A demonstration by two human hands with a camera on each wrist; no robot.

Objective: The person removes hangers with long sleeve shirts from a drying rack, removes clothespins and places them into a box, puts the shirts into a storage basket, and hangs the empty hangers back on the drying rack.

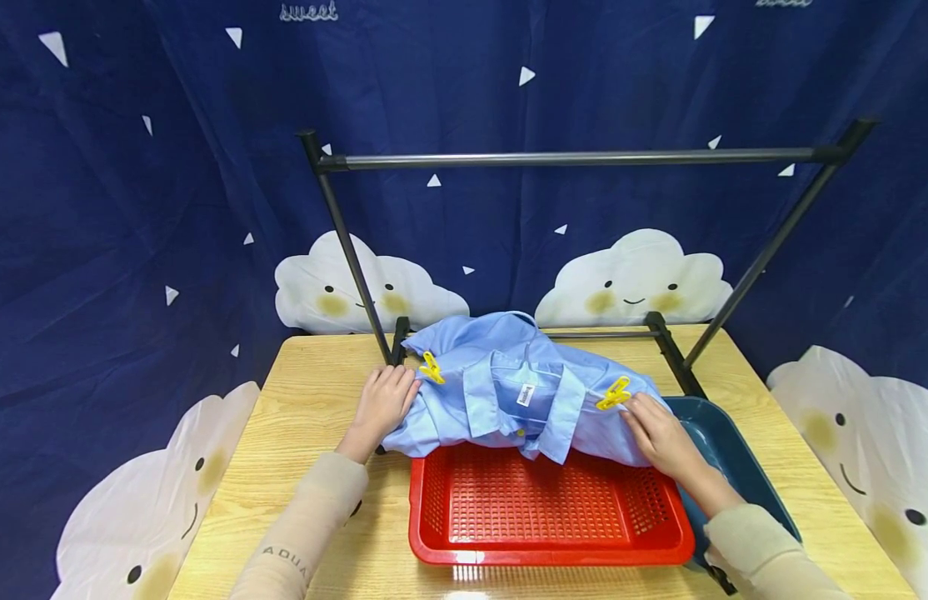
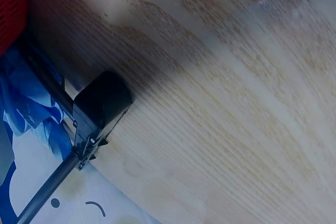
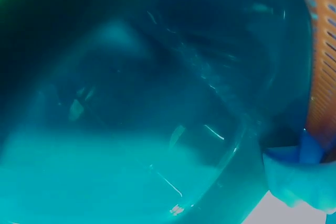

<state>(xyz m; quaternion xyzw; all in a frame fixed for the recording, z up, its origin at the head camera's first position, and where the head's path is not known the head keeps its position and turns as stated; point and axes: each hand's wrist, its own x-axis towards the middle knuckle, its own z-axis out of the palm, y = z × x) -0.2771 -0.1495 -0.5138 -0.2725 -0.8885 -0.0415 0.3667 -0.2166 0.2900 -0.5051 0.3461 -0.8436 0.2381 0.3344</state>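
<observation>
A light blue collared shirt point(image 1: 449, 417) lies bunched over the back of the red basket, its collar open toward me and a white label point(image 1: 526, 394) inside. A thin pale hook point(image 1: 527, 353) shows at the neck. One yellow clothespin point(image 1: 431, 368) sits on the left shoulder, another yellow clothespin point(image 1: 613, 393) on the right. My left hand point(image 1: 385, 406) holds the shirt's left side beside its clothespin. On the opposite side my right hand point(image 1: 661, 433) grips the cloth just below the other clothespin. Neither wrist view clearly shows the fingers.
Under the shirt's front edge stands the red perforated basket point(image 1: 539, 557). A dark teal basin point(image 1: 756, 454) is to its right, partly behind my right arm. A black rack with a horizontal bar point(image 1: 569, 158) rises behind, its feet on the wooden table point(image 1: 306, 375).
</observation>
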